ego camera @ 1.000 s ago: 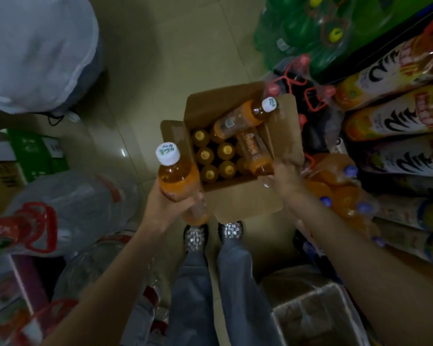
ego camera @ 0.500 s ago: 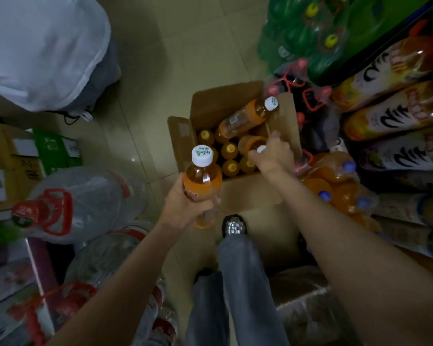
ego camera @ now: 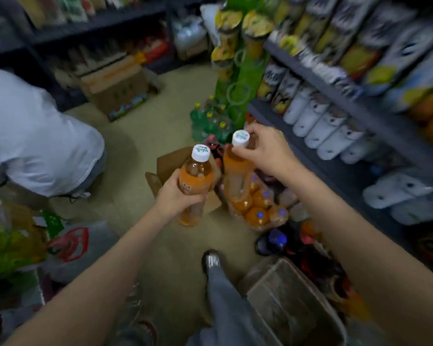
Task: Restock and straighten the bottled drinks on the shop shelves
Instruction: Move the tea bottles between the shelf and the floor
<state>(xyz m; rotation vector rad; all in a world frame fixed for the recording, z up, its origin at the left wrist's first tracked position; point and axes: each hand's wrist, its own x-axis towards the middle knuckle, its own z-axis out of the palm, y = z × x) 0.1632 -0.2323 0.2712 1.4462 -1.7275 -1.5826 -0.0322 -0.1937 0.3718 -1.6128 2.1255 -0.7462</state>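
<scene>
While both arms reached out over the floor, I had each hand wrapped on an orange drink. My left hand (ego camera: pixel 178 196) gripped the left bottle (ego camera: pixel 194 181) around its middle, fingers curled across the front, with its white cap (ego camera: pixel 200 152) pointing up and a little away from me. My right hand (ego camera: pixel 265 149) pinched the right bottle (ego camera: pixel 236 176) at the neck, just under its white cap (ego camera: pixel 240 138), so the body hung below the fingers. The two bottles stood near each other without clearly touching. Behind them sat the open cardboard box (ego camera: pixel 165 166) on the floor, mostly hidden by the bottles. Just to its right lay a wrapped pack of orange bottles with blue caps (ego camera: pixel 258 208). The shelves (ego camera: pixel 348 106) on my right held rows of white bottles (ego camera: pixel 320 121), blurred. A person in a white shirt (ego camera: pixel 35 141) bent low at the left, and my shoe (ego camera: pixel 211 260) showed below.
</scene>
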